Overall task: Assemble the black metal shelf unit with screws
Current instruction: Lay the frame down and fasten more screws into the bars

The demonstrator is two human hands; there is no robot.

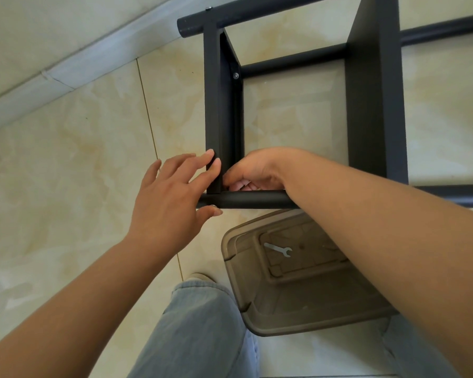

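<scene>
- shelf unit (374, 85) lying on the floor (66, 165), corner joint nearest
- left hand (172, 192) spread loose, fingertips on upright, thumb under tube
- right hand (254, 173) curled inside the corner, pinching something tiny, can't tell what

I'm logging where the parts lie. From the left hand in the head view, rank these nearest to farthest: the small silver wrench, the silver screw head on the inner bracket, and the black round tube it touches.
1. Black round tube: at the left hand, its thumb underneath.
2. Small silver wrench: lower right, in the brown translucent plastic bin.
3. Silver screw head: up on the frame's far corner.
</scene>
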